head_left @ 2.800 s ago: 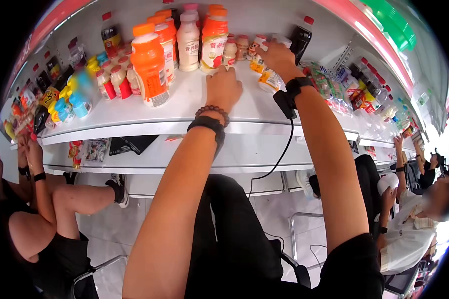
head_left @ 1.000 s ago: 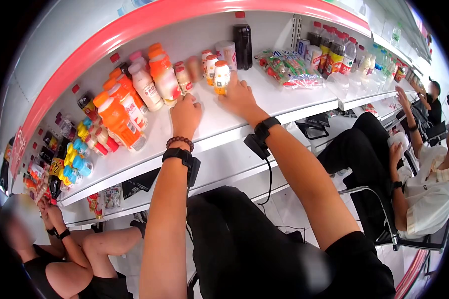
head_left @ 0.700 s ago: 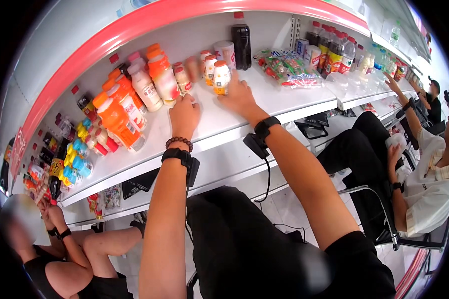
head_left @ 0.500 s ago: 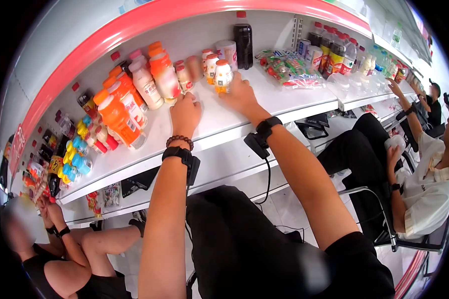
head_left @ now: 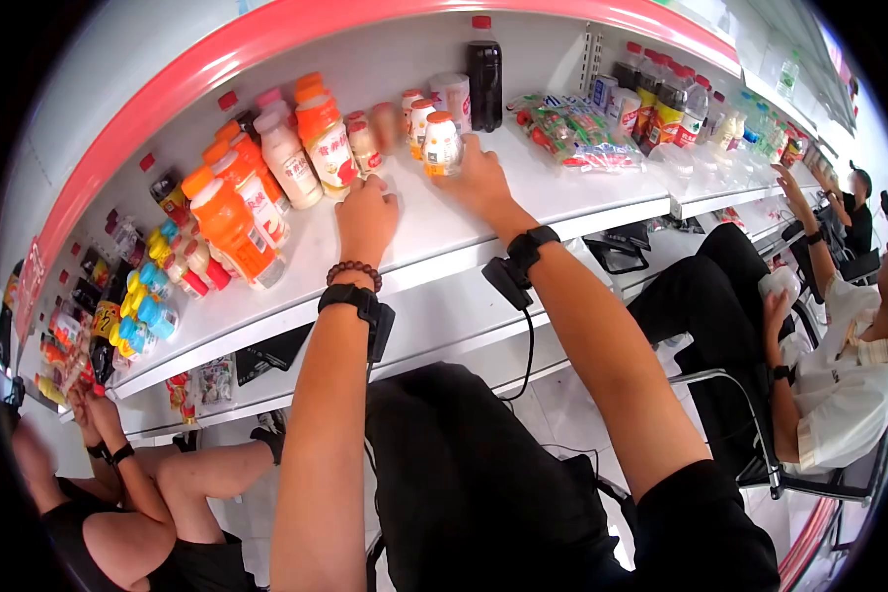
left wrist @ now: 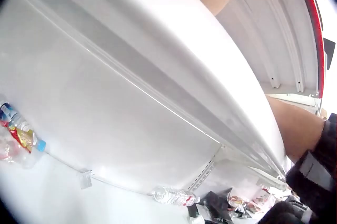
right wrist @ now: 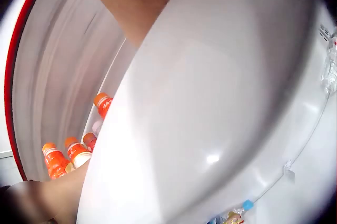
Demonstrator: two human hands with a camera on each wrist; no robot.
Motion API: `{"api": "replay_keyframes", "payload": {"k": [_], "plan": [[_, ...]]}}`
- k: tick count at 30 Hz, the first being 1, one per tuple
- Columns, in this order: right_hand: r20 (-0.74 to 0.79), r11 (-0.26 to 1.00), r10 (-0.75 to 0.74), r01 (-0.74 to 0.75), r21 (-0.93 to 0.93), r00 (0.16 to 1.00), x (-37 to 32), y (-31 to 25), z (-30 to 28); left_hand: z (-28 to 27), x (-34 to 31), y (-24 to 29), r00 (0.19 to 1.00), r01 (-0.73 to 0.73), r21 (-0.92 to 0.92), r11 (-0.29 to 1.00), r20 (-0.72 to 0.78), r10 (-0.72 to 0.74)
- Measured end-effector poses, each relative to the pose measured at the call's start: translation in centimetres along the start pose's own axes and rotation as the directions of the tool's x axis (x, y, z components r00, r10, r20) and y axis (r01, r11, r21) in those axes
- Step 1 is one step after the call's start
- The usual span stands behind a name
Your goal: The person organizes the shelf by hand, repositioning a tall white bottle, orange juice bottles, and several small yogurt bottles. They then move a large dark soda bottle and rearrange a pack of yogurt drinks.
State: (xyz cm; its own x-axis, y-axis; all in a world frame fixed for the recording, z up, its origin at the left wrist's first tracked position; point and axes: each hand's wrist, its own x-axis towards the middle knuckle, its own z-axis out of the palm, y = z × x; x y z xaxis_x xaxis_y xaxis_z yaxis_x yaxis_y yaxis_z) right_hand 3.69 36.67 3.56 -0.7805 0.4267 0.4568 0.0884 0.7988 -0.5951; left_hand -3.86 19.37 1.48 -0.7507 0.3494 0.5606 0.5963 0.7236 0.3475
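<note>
Left of the tall dark bottle (head_left: 483, 84): one pale canister (head_left: 454, 95), three small orange-capped bottles, counting the front small bottle (head_left: 442, 146). Right hand (head_left: 481, 181) grips that front one, thumb and fingers narrowed around it. Left hand (head_left: 367, 219) near the shelf edge (head_left: 434, 273), fingertips hidden (can't tell its grip). Best: light hold, bottle upright, knuckles off the two neighbours.

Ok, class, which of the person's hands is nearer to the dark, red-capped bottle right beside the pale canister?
Right. The right hand is at a small orange-capped bottle, in front of the dark bottle; the left hand is farther off, to the left.
</note>
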Motion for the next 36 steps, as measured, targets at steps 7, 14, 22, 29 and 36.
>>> {"api": "replay_keyframes", "payload": {"k": [7,14,22,29,36], "plan": [[-0.008,0.997,0.055,-0.055,0.050,0.998,0.0,0.1,0.0,-0.1,0.0,-0.1,1.000,0.006,0.008,1.000,0.010,-0.006],[-0.054,0.995,0.039,-0.034,0.099,0.998,0.9,1.7,1.3,-0.3,-0.1,0.0,0.999,-0.007,0.027,1.000,0.036,0.006],[-0.100,0.987,0.024,-0.008,0.159,0.995,1.4,1.8,1.2,-3.5,-5.3,4.0,0.936,-0.340,-0.216,0.915,0.019,0.352],[-0.157,0.984,0.083,-0.057,0.168,0.984,0.6,1.2,1.1,-16.5,-19.2,16.3,0.959,-0.161,-0.977,0.141,-0.120,0.257],[-0.113,0.980,0.041,-0.018,0.200,0.993,0.1,1.1,0.4,-22.7,-18.1,24.9,0.847,0.198,-0.867,-0.458,0.386,-0.365]]}}
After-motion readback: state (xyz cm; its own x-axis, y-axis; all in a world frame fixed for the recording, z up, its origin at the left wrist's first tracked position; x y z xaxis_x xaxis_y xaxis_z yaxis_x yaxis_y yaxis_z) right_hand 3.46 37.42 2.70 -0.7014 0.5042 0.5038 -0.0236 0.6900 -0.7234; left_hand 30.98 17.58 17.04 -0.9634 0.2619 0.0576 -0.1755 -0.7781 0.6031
